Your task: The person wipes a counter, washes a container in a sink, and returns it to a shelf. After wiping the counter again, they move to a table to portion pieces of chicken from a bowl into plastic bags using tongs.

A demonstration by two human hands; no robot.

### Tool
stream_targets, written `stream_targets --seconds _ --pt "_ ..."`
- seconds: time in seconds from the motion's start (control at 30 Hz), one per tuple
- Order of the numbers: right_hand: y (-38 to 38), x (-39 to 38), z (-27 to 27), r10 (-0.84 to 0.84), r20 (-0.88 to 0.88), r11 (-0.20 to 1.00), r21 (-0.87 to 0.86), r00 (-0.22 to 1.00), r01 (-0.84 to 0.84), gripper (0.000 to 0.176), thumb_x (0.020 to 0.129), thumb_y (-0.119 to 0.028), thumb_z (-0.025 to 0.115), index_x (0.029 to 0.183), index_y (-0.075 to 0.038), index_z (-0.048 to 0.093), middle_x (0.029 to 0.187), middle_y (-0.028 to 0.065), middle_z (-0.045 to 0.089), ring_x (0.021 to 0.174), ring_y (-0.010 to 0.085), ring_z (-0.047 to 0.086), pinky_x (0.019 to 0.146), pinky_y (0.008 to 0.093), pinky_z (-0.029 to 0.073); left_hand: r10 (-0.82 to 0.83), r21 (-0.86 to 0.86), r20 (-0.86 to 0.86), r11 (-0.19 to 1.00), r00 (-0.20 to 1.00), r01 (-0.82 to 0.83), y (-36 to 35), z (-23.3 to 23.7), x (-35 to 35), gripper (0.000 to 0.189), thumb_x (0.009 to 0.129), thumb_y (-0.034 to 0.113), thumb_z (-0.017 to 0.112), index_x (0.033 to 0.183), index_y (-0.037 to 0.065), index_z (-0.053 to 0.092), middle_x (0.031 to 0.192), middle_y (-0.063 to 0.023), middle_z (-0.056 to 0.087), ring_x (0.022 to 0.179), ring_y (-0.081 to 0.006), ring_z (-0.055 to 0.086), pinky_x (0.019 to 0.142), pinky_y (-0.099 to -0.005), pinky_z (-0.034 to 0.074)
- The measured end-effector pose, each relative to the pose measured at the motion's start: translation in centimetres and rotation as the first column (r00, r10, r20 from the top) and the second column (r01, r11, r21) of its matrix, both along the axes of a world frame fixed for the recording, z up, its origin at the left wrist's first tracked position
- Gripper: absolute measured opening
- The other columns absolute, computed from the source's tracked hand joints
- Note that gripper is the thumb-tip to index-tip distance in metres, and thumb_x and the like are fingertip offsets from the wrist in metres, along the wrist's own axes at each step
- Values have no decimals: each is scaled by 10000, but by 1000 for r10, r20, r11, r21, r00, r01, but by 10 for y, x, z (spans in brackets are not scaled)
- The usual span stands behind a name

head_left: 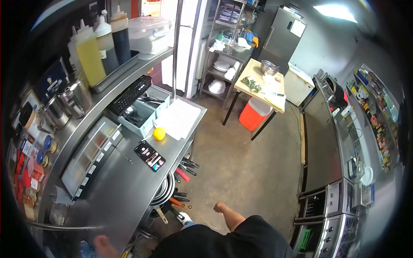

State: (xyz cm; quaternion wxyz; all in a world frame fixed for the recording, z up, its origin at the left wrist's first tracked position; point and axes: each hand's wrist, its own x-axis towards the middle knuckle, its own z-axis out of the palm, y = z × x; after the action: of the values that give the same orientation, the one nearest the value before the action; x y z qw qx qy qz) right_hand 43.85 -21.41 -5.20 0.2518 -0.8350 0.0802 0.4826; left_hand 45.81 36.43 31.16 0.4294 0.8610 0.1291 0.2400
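My left hand [104, 246] is a smear of motion at the bottom left, over the near end of the steel counter [112, 185]; its fingers do not show clearly. A crumpled blue item [87, 249] lies beside it. My right hand [220, 208] hangs over the floor in front of my body, fingers curled in and nothing showing in them. Farther along the counter lie a phone [149, 156] with a lit screen, a yellow round fruit [159, 133] and white paper sheets [180, 118]. A lidded container of compartments [95, 157] stands against the shelf.
Pan handles [183, 174] stick out from under the counter. Ahead stands a wooden table [254, 68] with leafy greens [251, 84] and a metal bowl [269, 67], above an orange bin [254, 115]. Ovens [333, 230] line the right. Sauce bottles [89, 56] fill the left shelf.
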Motion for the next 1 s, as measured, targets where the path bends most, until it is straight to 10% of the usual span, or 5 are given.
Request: stream_targets --seconds 0.2,0.3,0.37,0.6,1.0 --pt "8 -19 25 -244 -279 960 -203 929 191 322 837 -352 500 999 -112 639 914 87 665 686 232 642 585 407 529 -388 -74 -460 913 799 401 -99 -65 -36 158 775 177 657 856 43 634 773 -127 646 714 -231 646 653 -322 497" --pt "-4 5 13 -745 -321 584 108 584 804 303 880 -282 480 1103 -89 553 951 108 641 738 258 634 597 437 519 -164 4 -339 984 926 176 -90 -38 -34 133 812 192 623 882 80 635 796 -100 657 723 -231 650 641 -321 505" --pt "8 16 34 -481 -31 840 271 876 471 265 924 -218 431 1043 -27 572 865 144 650 637 259 628 510 404 517 -2 79 -142 997 990 13 -66 -18 -38 116 813 167 620 896 86 622 788 -97 631 690 -258 627 621 -333 492" --pt "44 32 83 -509 -132 840 137 850 524 320 881 -235 516 1090 3 564 956 186 626 847 331 619 731 505 500 631 451 115 655 767 -607 48 -29 -72 231 761 160 620 986 126 581 1069 -115 526 1045 -334 471 869 -441 394" --pt "7 7 75 -145 -98 989 16 985 147 344 721 -396 631 966 -159 680 1043 98 641 988 270 603 874 413 455 745 655 -378 635 550 -410 190 -70 -10 336 829 253 487 1127 120 571 1265 -152 495 1183 -326 435 981 -469 330"
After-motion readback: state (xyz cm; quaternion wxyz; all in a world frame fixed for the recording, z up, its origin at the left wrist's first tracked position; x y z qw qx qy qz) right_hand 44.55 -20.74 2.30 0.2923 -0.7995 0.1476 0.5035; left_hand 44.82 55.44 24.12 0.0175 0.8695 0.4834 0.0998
